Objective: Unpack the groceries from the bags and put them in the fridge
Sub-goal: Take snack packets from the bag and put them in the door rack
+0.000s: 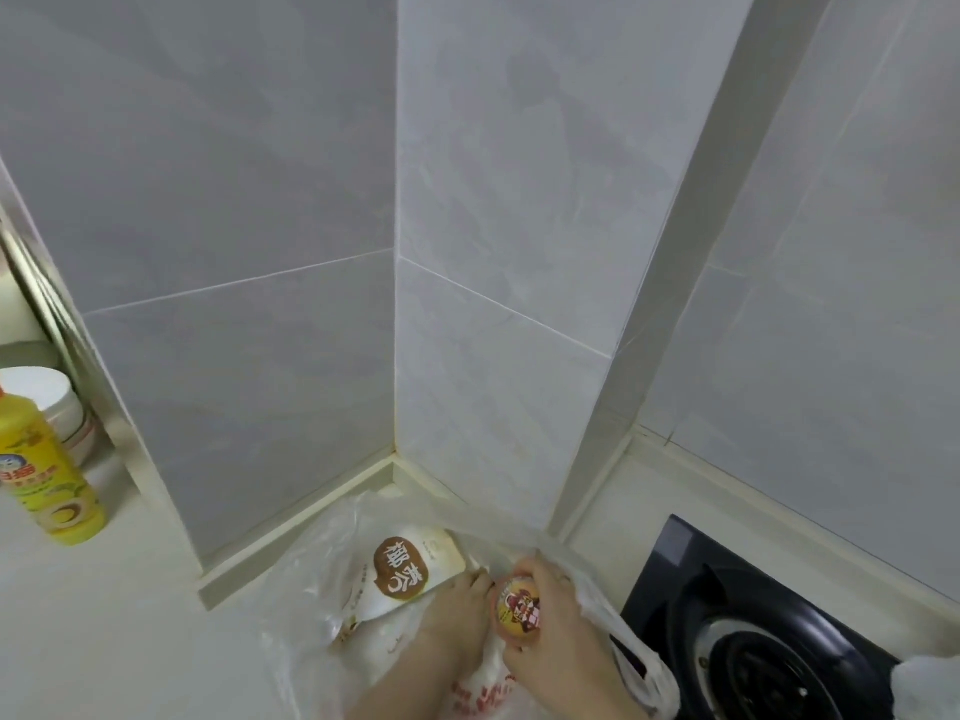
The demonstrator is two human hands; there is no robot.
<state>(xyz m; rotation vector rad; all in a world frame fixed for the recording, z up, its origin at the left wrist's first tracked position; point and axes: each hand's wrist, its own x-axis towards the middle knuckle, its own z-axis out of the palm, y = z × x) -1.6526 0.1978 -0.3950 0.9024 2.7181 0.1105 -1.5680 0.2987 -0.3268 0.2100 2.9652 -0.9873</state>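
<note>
- One clear plastic bag (311, 589) lies in the counter (130, 615) corner.
- Right hand (561, 631) curls round small tub (519, 610) over the bag.
- Left hand (457, 615) probably pinches white pouch (410, 569) inside the bag; blurry.

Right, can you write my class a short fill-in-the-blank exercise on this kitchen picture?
1. The bottle standing at the picture's left edge is ____ in colour.
2. The right hand grips a small round packet above the clear plastic ____.
3. The black stove lies to the ____ of the white pouch.

Missing words: yellow; bag; right.
</note>
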